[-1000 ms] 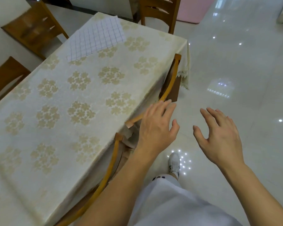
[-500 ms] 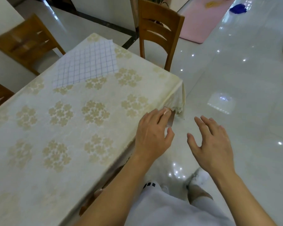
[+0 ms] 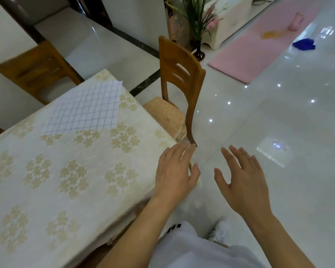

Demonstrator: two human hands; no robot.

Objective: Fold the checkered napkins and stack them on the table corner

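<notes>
While you stand at its near right corner, the counter [image 3: 70,171] fills the left of the view under a cream cloth printed with pale gold flowers. Glossy white floor [image 3: 278,122] spreads to the right, with a pink mat [image 3: 259,53] lying far off and a blue object [image 3: 304,44] beside it. One wooden chair [image 3: 180,78] stands at the counter's far end, its cushioned seat tucked toward the cloth; another chair [image 3: 37,68] sits against the wall on the far left. A potted plant [image 3: 196,22] rises behind the first chair.

One checkered napkin [image 3: 85,109] lies flat and spread at the counter's far corner, well apart from both of your hands.

Your left hand [image 3: 175,175] hovers over the counter's near right corner, palm down, fingers [image 3: 184,153] straight and loosely together, holding nothing. Your right hand [image 3: 244,182] hangs over the floor just beside it, fingers spread wide and empty. A white shoe [image 3: 219,232] shows below, between your arms.
</notes>
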